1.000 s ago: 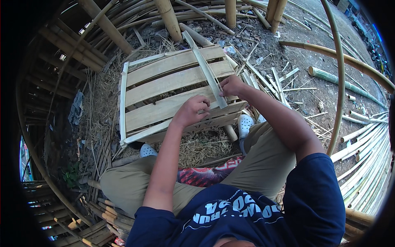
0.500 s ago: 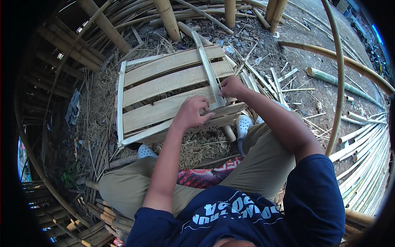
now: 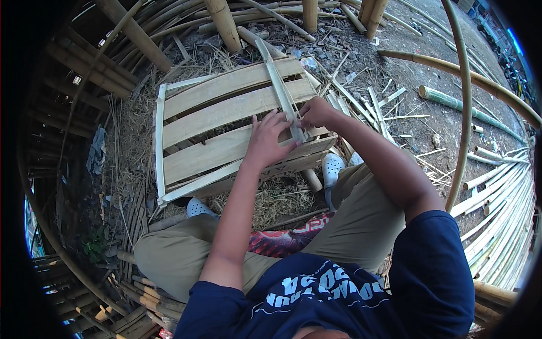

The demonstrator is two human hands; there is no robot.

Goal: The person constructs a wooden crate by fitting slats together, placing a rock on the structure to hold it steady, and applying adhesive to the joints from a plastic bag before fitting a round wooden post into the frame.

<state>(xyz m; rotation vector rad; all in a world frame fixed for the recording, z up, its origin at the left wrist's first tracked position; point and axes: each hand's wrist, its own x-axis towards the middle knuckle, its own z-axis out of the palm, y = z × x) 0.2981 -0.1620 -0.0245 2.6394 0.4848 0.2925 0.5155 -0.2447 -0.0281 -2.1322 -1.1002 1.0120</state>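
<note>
Surroundings of the grip. Beyond it: thick upright bamboo posts (image 3: pixel 222 25), with long poles (image 3: pixel 175 20) heaped behind them; clear plastic litter (image 3: pixel 309 63) on the soil. Right of it, nearby: pale split offcuts (image 3: pixel 379 113), strewn at various angles. Farther right: a curved upright pole (image 3: pixel 467 101), a greenish bamboo length (image 3: pixel 440 96) lying flat, and a fanned stack of pale poles (image 3: pixel 508 209). Well to the left: crumpled blue-grey cloth (image 3: pixel 97 150), dry straw (image 3: pixel 132 147) and a small green plant (image 3: pixel 96 247). Nearer the viewer: a red-and-black printed item (image 3: pixel 276 242), kind unclear.
</note>
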